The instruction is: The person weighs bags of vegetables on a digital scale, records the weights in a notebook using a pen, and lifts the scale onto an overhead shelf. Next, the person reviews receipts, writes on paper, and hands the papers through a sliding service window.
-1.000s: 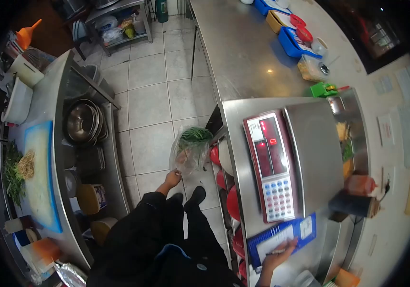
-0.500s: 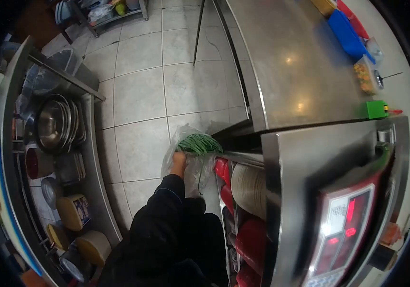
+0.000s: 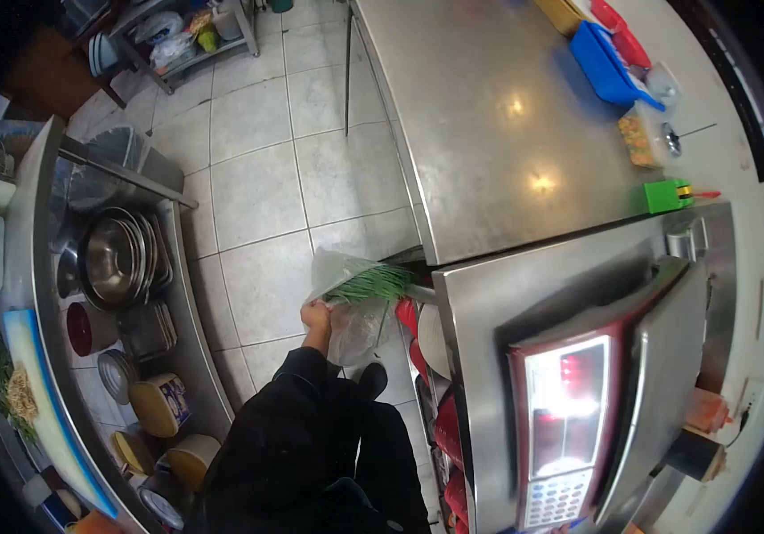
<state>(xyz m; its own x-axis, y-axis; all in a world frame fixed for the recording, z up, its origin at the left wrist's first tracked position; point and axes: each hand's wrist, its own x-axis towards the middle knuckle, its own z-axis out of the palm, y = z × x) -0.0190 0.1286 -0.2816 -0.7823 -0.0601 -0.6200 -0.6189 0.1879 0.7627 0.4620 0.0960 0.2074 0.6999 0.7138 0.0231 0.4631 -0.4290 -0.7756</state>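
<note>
My left hand (image 3: 316,315) is closed on the edge of a clear plastic bag (image 3: 337,271), low over the floor between the two counters. Long green stalks (image 3: 371,283) lie in the bag and stick out toward the right-hand counter. The red-framed scale (image 3: 569,418) stands on the steel counter to the right, its display lit and glaring. Of my right hand only a sliver may show at the bottom edge by the scale, too little to make out its fingers.
Metal bowls (image 3: 113,262) and tubs sit on the left shelf, below a cutting board (image 3: 51,405). Red items and plates (image 3: 433,343) fill the shelf under the right counter. A blue tray (image 3: 609,67) and a green object (image 3: 667,196) are at the back right.
The view has shifted and tilted. My left hand has lifted the bag's edge, and the stalks now point more to the right. My right hand, earlier by the blue notebook, has nearly left view.
</note>
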